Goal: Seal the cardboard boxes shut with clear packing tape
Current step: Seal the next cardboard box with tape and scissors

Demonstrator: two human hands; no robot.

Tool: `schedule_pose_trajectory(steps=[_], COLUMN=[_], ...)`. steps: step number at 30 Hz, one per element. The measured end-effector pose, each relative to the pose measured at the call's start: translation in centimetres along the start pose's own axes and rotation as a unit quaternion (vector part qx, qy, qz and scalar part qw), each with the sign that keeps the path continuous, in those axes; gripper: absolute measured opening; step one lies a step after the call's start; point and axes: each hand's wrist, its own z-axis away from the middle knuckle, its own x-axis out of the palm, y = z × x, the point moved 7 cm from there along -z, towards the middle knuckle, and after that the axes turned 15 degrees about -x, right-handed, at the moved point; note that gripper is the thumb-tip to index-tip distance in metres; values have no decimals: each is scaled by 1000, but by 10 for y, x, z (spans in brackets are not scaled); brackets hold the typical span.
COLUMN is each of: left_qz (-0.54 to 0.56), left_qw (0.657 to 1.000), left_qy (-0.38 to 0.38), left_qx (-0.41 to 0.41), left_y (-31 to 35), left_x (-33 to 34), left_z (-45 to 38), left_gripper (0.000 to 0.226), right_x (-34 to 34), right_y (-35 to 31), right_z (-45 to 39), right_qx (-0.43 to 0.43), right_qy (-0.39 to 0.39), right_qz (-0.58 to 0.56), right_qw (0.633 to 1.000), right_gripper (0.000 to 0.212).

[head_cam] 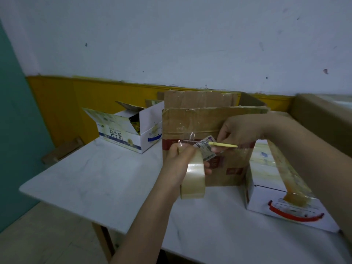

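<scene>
Before the brown box (207, 126), left hand (182, 159) gripping tape roll (194, 178).

Dim, flat indoor light with a bluish cast; shadows are faint. The whole picture is soft and slightly blurred, and straight lines bow toward the edges.

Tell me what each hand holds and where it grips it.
The left hand grips the tape roll at its upper rim, fingers through the core. The right hand pinches a yellow cutter near its middle, the tip at the pulled-out tape.
</scene>
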Motion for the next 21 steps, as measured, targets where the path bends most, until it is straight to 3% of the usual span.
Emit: schedule_pose_trajectory(steps=[6, 13, 17, 21], left_qz=[1, -13, -41, -34], left_qw=[1000, 1000, 998, 998], left_qy=[9, 4, 7, 11], left_qx=[-3, -24, -39, -48], left_y=[-9, -25, -38, -50], left_x=[-5, -24, -35, -49], left_z=[4, 13, 18, 21], left_gripper=[21, 19, 18, 14], right_x=[5, 48, 82, 113], right_y=[-5, -5, -14, -9], right_z=[-1, 2, 8, 19], right_qx=[-18, -26, -81, -58], right_qy=[15, -46, -11, 65], right_qz=[64, 43, 30, -234], right_qw=[998, 998, 996, 968], right_gripper=[27, 35, 28, 25])
